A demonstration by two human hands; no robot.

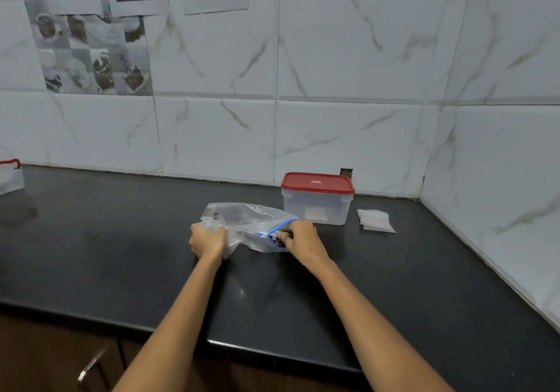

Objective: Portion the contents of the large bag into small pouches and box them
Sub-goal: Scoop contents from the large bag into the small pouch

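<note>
Step in hand looks like opening the large clear plastic zip bag with the blue seal strip (248,225), so portioning hasn't started, judging by the layout. Bag lies on its side mid black stone counter (121,255), seal end pointing right, a few dark bits visible inside; can't identify the contents.

Hands:
- left hand (208,240): fingers curled, bunching the closed left end of the bag, pinning it against the counter.
- right hand (298,240): fingers curled tight at the blue seal, pinching it. Can't tell whether the seal is already parted under the fingers.

Nearby: clear plastic box with red snap lid (317,199) stands just behind the bag's seal end, lid on. Small stack of flat clear pouches (375,220) lies just right of the box, apart from it.

Next move, my read: pull the seal apart while the left keeps the bag anchored, then fetch a pouch from the stack. Box lid still has to come off before anything gets boxed. Risk: bag is limp, contents could spill once the mouth opens sideways.
</note>
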